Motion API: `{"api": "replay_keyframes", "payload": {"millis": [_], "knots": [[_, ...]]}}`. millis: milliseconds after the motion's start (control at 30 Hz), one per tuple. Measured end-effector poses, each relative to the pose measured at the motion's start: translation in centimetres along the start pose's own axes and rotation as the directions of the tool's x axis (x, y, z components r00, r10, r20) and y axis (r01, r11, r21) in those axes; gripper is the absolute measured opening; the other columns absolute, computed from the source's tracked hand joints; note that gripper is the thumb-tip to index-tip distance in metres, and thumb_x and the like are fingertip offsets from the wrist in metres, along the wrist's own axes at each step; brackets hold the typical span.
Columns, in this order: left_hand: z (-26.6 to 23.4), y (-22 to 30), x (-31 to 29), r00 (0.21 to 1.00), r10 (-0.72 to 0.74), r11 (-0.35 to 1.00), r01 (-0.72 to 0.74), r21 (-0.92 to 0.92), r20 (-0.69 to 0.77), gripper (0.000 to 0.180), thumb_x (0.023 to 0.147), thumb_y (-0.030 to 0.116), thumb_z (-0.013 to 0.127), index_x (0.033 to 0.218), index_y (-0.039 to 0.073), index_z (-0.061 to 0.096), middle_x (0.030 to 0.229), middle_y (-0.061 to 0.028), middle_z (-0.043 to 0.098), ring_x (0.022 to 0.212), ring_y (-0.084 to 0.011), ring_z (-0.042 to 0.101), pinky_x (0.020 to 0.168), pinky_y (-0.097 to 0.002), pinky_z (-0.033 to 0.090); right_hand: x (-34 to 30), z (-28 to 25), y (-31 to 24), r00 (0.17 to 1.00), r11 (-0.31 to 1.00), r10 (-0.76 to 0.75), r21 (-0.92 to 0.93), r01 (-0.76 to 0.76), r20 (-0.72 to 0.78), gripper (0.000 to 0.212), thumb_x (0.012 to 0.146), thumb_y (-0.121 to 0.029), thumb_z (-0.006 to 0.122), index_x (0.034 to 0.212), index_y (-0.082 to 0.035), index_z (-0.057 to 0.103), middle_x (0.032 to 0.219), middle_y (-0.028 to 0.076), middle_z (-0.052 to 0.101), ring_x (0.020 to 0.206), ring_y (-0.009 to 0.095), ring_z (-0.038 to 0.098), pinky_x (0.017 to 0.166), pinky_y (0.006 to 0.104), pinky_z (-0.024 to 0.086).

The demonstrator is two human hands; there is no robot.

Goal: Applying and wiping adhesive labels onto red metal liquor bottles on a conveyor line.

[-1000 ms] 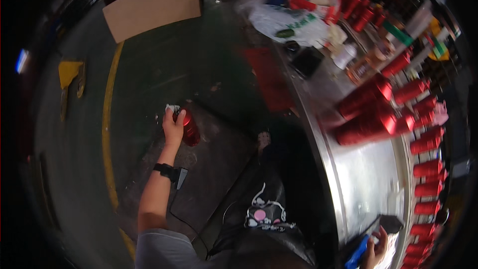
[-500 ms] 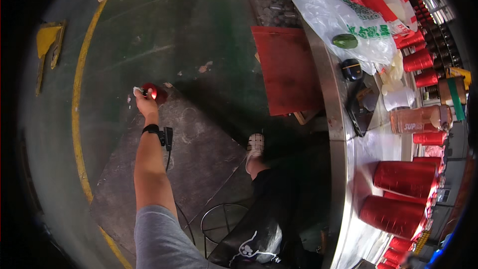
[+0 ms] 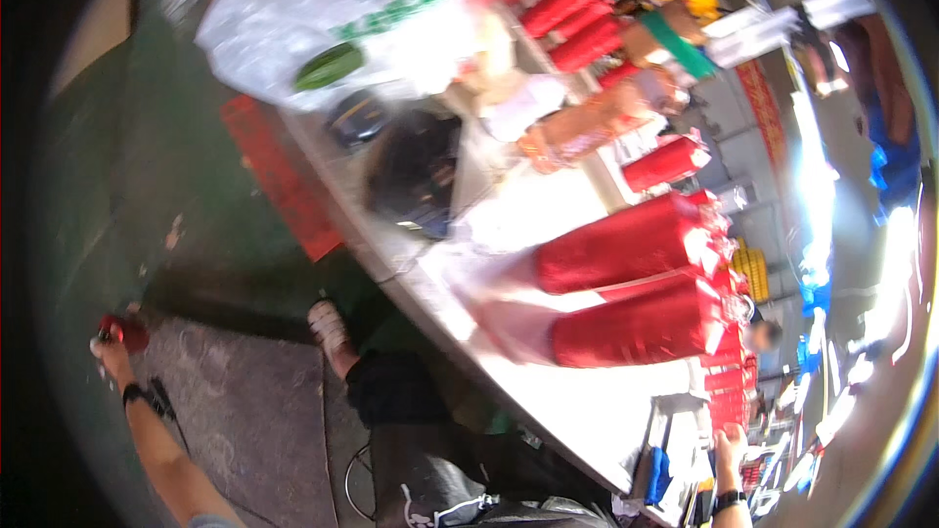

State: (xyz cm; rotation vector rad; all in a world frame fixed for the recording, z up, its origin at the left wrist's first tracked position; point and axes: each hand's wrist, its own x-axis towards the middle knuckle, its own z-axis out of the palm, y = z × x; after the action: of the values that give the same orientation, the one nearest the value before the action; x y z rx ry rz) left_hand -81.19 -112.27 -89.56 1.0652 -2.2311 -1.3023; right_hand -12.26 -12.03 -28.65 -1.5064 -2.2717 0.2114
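Far out at the left, low over the floor, my left hand (image 3: 114,357) is closed round a shiny red cylinder (image 3: 135,334); a small white bit shows at its fingers. At the lower right my right hand (image 3: 729,445) has come up by the row of red cylinders, its fingers against or just below a red cylinder (image 3: 726,406). Blur hides whether those fingers grip it. Two large red cylinders (image 3: 626,244) stand on the shiny metal bench (image 3: 597,401) between my hands.
The bench also bears a white plastic bag (image 3: 284,29) with a green oval thing (image 3: 330,66), a black object (image 3: 416,171) and a pinkish bottle (image 3: 597,127). A red panel (image 3: 284,176) leans below its edge. A grey mat (image 3: 245,401) covers the floor by my foot.
My view has swung to the right, so the bench now fills the middle. My right hand has come into view at the lower right. My left hand still holds the red cylinder.
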Motion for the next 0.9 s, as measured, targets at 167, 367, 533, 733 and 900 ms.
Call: {"api": "replay_keyframes", "payload": {"millis": [167, 367, 533, 733, 900], "knots": [[-0.8, 6.1, -11.4, 0.981, 0.194, 0.962, -0.188, 0.197, -0.013, 0.058, 0.083, 0.045, 0.075, 0.096, -0.011, 0.065, 0.094, -0.0242, 0.069, 0.083, -0.0382, 0.067, 0.072, -0.0462, 0.052, -2.4, -7.8, -1.0, 0.989, 0.948, -0.003, -0.315, -0.044, -0.149, 0.025, 0.077, -0.005, 0.066, 0.101, -0.001, 0.063, 0.080, 0.007, 0.063, 0.073, 0.013, 0.058, 0.068, 0.0291, 0.048], [-5.7, 23.6, -29.9, 0.930, 0.368, 0.926, -0.364, -0.097, 0.019, 0.051, 0.092, 0.036, 0.068, 0.112, -0.009, 0.058, 0.111, -0.0233, 0.063, 0.101, -0.0333, 0.061, 0.091, -0.0412, 0.047, -5.0, -15.9, 4.0, 0.955, 0.973, -0.206, -0.144, 0.178, -0.212, 0.026, 0.077, -0.009, 0.067, 0.102, -0.001, 0.065, 0.076, 0.010, 0.065, 0.066, 0.020, 0.060, 0.061, 0.0326, 0.046], [-13.3, 49.2, -65.0, 0.725, 0.584, 0.715, -0.245, -0.655, 0.366, 0.039, 0.097, 0.025, 0.061, 0.123, -0.003, 0.052, 0.118, -0.0116, 0.058, 0.108, -0.0207, 0.056, 0.096, -0.0354, 0.043, -8.0, -24.3, 10.7, 0.967, 0.990, -0.103, 0.070, 0.122, -0.232, 0.030, 0.077, -0.005, 0.069, 0.107, -0.001, 0.066, 0.080, 0.008, 0.066, 0.057, 0.014, 0.053, 0.052, 0.0277, 0.042], [-29.0, 65.4, -105.5, 0.038, 0.899, 0.438, -0.128, -0.890, 0.437, 0.046, 0.094, 0.005, 0.060, 0.136, -0.002, 0.044, 0.135, -0.0123, 0.053, 0.127, -0.0198, 0.050, 0.108, -0.0338, 0.037, -11.4, -33.6, 24.1, 0.963, 0.958, -0.032, 0.268, 0.106, -0.267, 0.031, 0.079, -0.004, 0.069, 0.109, -0.001, 0.065, 0.085, 0.009, 0.065, 0.057, 0.013, 0.050, 0.052, 0.0265, 0.040], [-29.4, 72.1, -125.8, -0.152, 0.942, 0.267, -0.200, -0.943, 0.299, 0.056, 0.087, 0.013, 0.069, 0.134, -0.003, 0.043, 0.131, -0.0212, 0.054, 0.125, -0.0292, 0.054, 0.103, -0.0401, 0.043, -10.5, -40.4, 35.2, 0.937, 0.889, 0.151, 0.459, 0.012, -0.316, 0.030, 0.079, -0.004, 0.068, 0.108, -0.001, 0.066, 0.085, 0.007, 0.066, 0.060, 0.011, 0.051, 0.053, 0.0243, 0.038]]}}
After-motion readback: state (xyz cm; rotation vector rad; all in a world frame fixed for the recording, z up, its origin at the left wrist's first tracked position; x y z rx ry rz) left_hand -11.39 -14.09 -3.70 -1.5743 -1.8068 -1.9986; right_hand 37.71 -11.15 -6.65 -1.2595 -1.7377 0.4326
